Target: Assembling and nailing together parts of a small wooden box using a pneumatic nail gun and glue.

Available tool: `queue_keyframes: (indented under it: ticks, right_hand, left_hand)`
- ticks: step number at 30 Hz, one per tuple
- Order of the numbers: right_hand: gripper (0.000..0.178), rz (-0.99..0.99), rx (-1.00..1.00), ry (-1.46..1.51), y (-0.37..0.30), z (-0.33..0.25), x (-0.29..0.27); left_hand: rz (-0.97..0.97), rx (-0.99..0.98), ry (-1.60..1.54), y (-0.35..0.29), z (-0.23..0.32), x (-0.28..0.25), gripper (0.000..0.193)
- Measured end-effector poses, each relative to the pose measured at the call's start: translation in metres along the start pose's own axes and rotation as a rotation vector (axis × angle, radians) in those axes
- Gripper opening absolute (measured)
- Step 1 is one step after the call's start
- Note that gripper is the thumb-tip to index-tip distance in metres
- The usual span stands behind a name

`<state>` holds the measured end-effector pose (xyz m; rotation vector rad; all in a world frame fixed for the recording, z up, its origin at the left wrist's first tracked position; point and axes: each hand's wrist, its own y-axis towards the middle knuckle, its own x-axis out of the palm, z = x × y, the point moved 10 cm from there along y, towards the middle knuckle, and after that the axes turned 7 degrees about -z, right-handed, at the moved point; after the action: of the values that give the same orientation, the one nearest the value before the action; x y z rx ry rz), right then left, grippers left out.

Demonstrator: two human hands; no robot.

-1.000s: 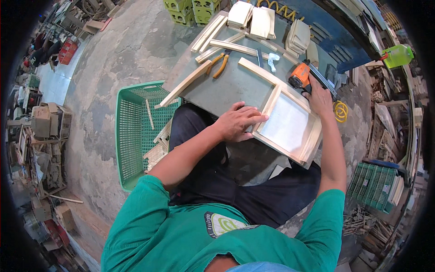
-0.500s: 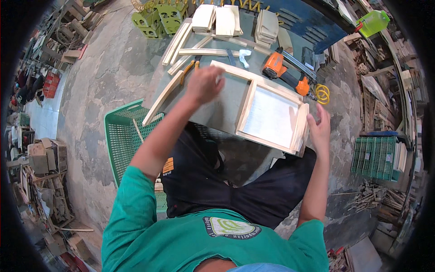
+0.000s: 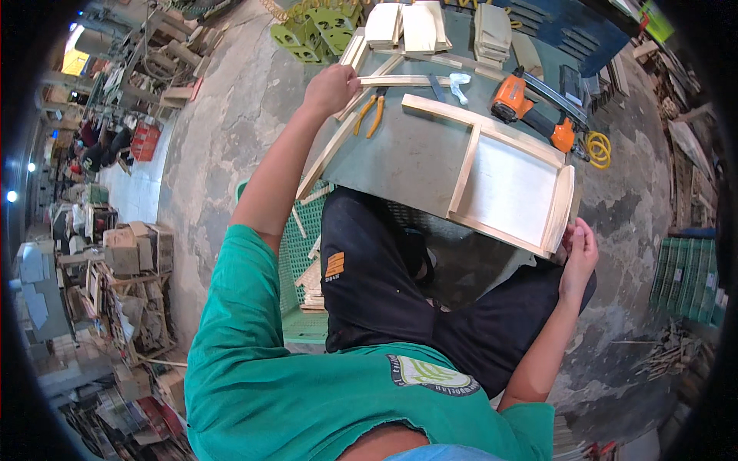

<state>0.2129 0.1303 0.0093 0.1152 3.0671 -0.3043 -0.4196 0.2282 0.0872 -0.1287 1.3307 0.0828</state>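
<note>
My left hand [image 3: 330,91] reaches to the far left of the work table, its fingers closed on the near end of a thin wooden strip [image 3: 400,81]. At the right side of a wooden frame [image 3: 507,230] with a white panel [image 3: 511,184], my right hand [image 3: 580,257] has its fingers curled together; what they hold, if anything, is hidden. The frame lies on the table with one long rail running out past the panel to the left. Pliers with orange handles [image 3: 375,115] lie near the left hand, beside a longer wooden strip [image 3: 329,157].
An orange nail gun [image 3: 530,111] lies beyond the frame, with a coiled yellow hose [image 3: 597,150] beside it. Stacked wood pieces [image 3: 419,29] stand at the table's back, near a white crumpled item [image 3: 459,87]. A green crate [image 3: 296,326] holding wood sits below left.
My left hand has moved left and away from over the table's middle to the strip's end. My right hand has lowered along the frame's right side and curled. The view has swung left.
</note>
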Motion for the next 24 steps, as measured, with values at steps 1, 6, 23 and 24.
queue_keyframes:
  ticks: [1, 6, 23, 24]
  right_hand:
    - [0.04, -0.03, -0.01, -0.016, 0.004, -0.002, 0.005]
    - [0.039, -0.037, -0.039, -0.066, 0.003, -0.004, 0.016]
    - [0.045, -0.072, -0.083, -0.697, 0.007, -0.065, 0.058]
    - [0.042, -0.083, -0.086, -0.83, 0.011, -0.069, 0.061]
  left_hand:
    - [0.0, 0.013, 0.004, 0.001, 0.006, 0.004, 0.027]
    - [0.045, 0.258, 0.281, 0.015, 0.069, 0.027, 0.025]
    - [-0.163, -0.043, 0.392, -0.031, 0.032, -0.029, 0.034]
    - [-0.146, -0.058, 0.325, -0.041, 0.032, -0.03, 0.036]
